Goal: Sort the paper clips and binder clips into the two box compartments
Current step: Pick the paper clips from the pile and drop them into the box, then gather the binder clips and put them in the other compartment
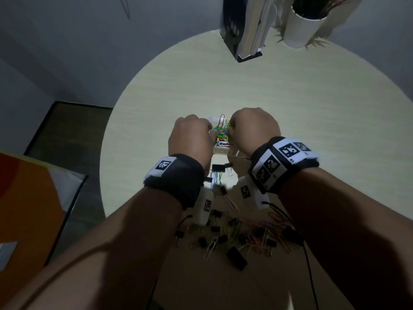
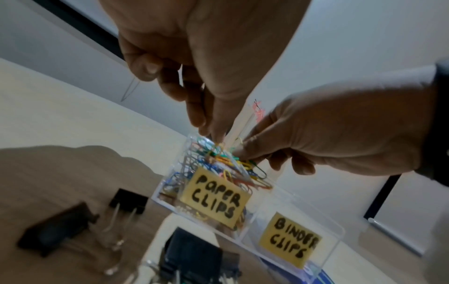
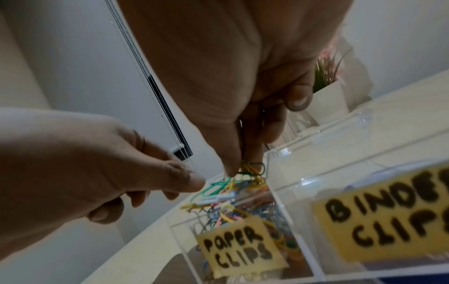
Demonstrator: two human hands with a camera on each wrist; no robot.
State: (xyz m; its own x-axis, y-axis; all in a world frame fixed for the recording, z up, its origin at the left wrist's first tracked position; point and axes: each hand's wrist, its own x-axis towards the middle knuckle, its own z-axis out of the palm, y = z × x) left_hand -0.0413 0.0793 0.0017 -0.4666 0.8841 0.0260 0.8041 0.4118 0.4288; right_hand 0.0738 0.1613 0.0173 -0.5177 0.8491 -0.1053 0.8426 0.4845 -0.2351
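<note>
A clear two-compartment box [image 2: 337, 230] stands mid-table, labelled "PAPER CLIPS" [image 2: 216, 198] and "BINDER CLIPS" [image 3: 388, 217]. The paper clip side is heaped with coloured paper clips [image 1: 221, 136]. Both hands meet above that heap. My left hand [image 2: 213, 137] points down, its thumb and fingertips pinched together on clips at the top of the pile. My right hand [image 3: 239, 167] pinches a small bunch of green and yellow clips over the same compartment. What lies in the binder clip side is unclear. Loose black binder clips [image 1: 237, 257] and paper clips [image 1: 261, 240] lie scattered under my forearms.
More binder clips [image 2: 128, 199] lie just in front of the box. A white plant pot [image 1: 301, 30] and a black and silver object [image 1: 243, 30] stand at the round table's far edge. An orange object [image 1: 26, 209] sits off the table to the left.
</note>
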